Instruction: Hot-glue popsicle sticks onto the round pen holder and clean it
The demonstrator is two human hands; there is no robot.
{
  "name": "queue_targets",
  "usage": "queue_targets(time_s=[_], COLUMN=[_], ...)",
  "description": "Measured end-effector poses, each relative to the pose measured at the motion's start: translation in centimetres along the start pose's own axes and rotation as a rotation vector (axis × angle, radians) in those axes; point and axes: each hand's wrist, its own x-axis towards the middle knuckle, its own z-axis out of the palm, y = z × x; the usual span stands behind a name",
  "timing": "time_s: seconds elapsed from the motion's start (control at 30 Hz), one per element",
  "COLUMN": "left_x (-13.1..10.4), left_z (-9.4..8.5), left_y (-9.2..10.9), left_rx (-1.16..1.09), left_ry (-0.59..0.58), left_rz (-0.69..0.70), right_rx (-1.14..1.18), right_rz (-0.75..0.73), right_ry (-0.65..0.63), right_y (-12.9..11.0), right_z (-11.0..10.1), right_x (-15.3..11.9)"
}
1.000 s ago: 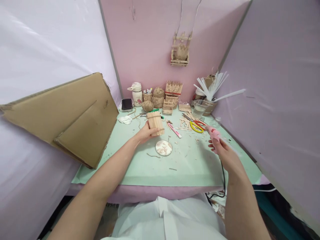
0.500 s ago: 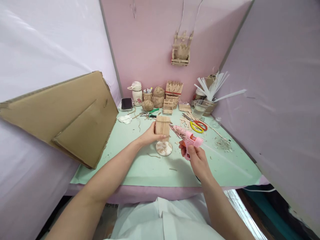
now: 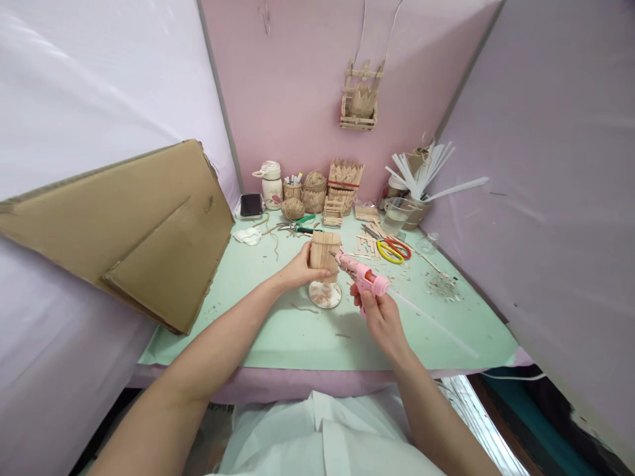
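My left hand (image 3: 301, 270) is closed around a small cup of upright wooden craft sticks (image 3: 325, 254), with the thumb across its lower front. Beneath the cup is a round white dish (image 3: 325, 295); whether the two touch I cannot tell. My right hand (image 3: 380, 314) grips a pink hot glue gun (image 3: 364, 276), fingers wrapped round its handle. Its nozzle points left, at the upper right side of the cup. A long clear glue stick (image 3: 431, 320) juts from the gun's back end.
Scissors (image 3: 391, 250), loose craft sticks (image 3: 367, 246) and a clear plastic cup (image 3: 397, 215) lie to the right. Green-handled pliers (image 3: 300, 227), a twine ball (image 3: 293, 209) and a white bottle (image 3: 271, 186) are behind. Cardboard (image 3: 149, 231) leans at left.
My right hand has moved the glue gun left, bringing its nozzle across the cup's edge. The cup has shifted slightly right and turned a little in my left hand.
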Motion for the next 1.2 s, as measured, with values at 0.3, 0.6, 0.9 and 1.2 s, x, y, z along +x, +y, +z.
queue_targets(time_s=[0.3, 0.6, 0.9, 1.2], left_x=[0.05, 0.01, -0.23, -0.17], left_z=[-0.13, -0.02, 0.19, 0.09], left_y=[-0.24, -0.1, 0.46, 0.22], left_rx=[0.054, 0.025, -0.018, 0.046], left_ry=[0.007, 0.032, 0.049, 0.021], left_rz=[-0.001, -0.014, -0.036, -0.004], right_rx=[-0.003, -0.013, -0.024, -0.036], right_rz=[-0.005, -0.007, -0.02, -0.011], right_ry=[0.01, 0.002, 0.001, -0.002], right_y=[-0.28, -0.45, -0.48, -0.5], right_z=[-0.03, -0.03, -0.06, 0.01], right_x=[0.03, 0.13, 0.16, 0.13])
